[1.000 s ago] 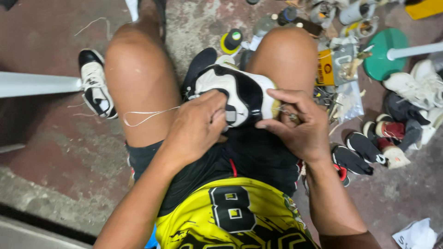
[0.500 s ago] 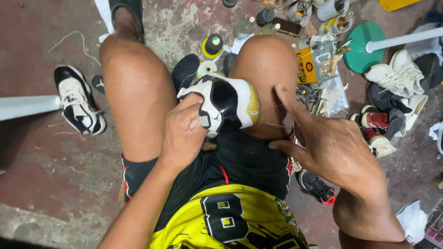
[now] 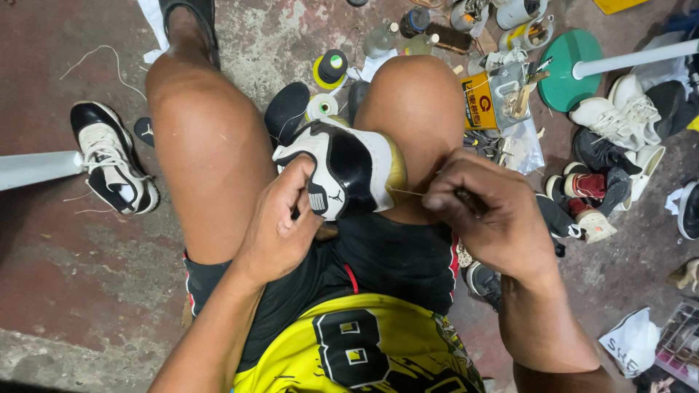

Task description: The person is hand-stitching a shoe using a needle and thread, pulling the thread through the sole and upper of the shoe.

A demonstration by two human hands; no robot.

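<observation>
Sneaker (image 3: 349, 171), black and white, sits dead centre of the frame, wedged between the person's two bare knees with its heel end facing up. Left hand (image 3: 280, 233) is wrapped around the near side of it, fingers clamped on the white panel, pinning it against the left thigh. Right hand (image 3: 491, 215), just right of centre, is pinched tight on a thin thread (image 3: 408, 192) that runs taut from the shoe's edge to the fingertips; whether a needle sits in that pinch I cannot tell. Over at the left edge lies a second black-and-white sneaker (image 3: 113, 156) on the red floor. Upper right shows a green round base (image 3: 564, 73) with a white pole. Above the knees stands a yellow thread spool (image 3: 331, 69).
</observation>
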